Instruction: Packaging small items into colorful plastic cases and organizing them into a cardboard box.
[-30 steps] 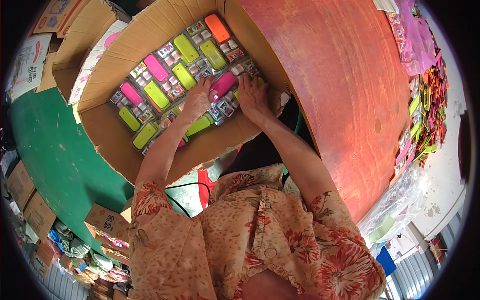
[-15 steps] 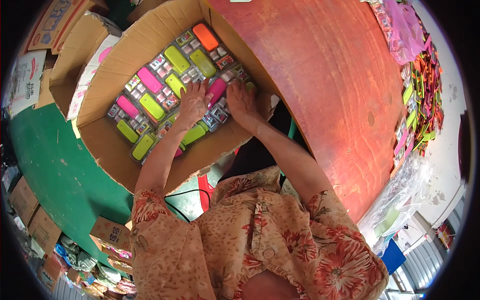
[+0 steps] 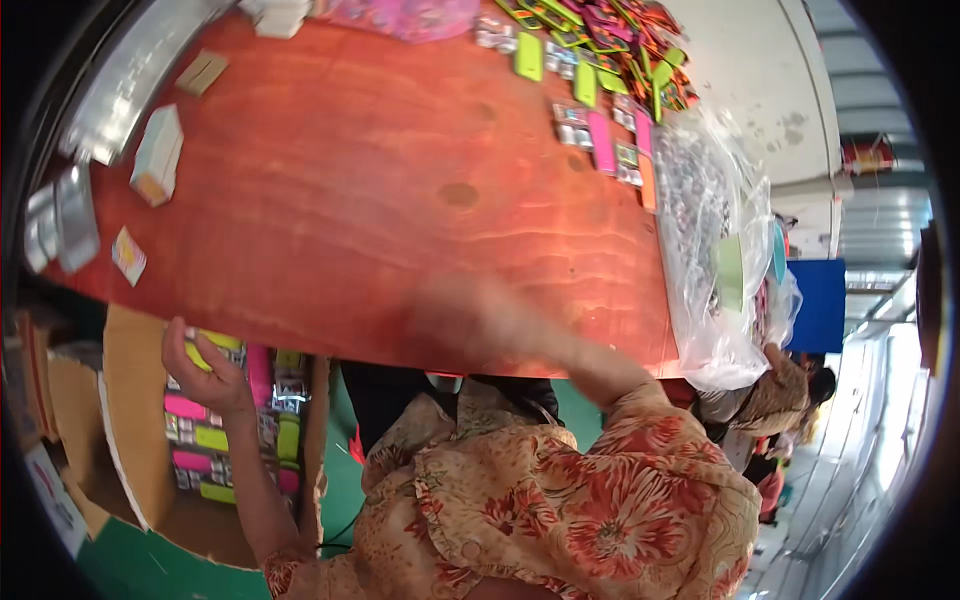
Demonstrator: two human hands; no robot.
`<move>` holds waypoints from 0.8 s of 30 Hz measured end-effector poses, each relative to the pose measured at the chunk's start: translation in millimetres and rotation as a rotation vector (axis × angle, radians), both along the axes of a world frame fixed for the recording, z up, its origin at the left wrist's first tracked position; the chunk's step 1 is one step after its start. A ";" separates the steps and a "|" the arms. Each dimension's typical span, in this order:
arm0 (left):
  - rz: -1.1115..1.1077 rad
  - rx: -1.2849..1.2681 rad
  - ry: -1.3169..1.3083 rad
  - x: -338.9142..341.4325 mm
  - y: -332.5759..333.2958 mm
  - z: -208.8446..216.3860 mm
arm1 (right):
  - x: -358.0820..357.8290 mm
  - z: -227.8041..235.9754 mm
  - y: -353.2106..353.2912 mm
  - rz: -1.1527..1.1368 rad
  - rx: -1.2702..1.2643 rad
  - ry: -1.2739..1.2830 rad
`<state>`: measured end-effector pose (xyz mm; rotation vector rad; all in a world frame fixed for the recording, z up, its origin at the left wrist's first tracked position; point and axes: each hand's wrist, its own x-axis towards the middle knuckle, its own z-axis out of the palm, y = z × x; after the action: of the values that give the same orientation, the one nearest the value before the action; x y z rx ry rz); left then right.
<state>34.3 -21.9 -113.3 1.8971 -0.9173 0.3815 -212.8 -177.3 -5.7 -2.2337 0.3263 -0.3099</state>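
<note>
My left hand [image 3: 212, 380] is over the cardboard box [image 3: 135, 380] at the lower left, its fingers parted. A yellow-green case [image 3: 200, 352] shows between the fingers, and I see no grip on it. Inside the box lie rows of clear packs with pink cases [image 3: 185, 407] and yellow-green cases [image 3: 288, 437]; part of the box is hidden under the table edge. My right hand [image 3: 455, 318] is over the front part of the red wooden table [image 3: 380, 200], smeared by motion, so its fingers cannot be made out.
At the table's far right lie several packs with yellow-green cases [image 3: 529, 57] and pink cases [image 3: 601, 143], beside a heap of bright strips [image 3: 625, 40]. A large clear plastic bag [image 3: 705, 270] covers the right end. A white carton [image 3: 158, 155] stands at left. Another person [image 3: 770, 395] sits beyond.
My view has swung right, from the box to the table. Both hands have left the middle of the packs: the right is now over the table, the left at the box's far side.
</note>
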 end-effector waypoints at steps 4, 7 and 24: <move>-0.406 0.067 -0.314 -52.5 -81.5 79.1 | -132.9 -48.0 -164.4 -0.839 -0.343 -0.193; -0.716 0.104 -0.357 -113.2 -142.1 112.9 | -197.9 -29.4 -212.7 -1.217 -0.791 0.469; -1.036 0.644 -0.377 -225.8 -318.1 65.8 | -261.0 -54.0 -235.2 -1.245 0.000 0.201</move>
<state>-191.4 -340.0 -47.5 1.5963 -2.3103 -0.2356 -473.8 -412.5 -59.7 -1.7804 1.8007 -0.7057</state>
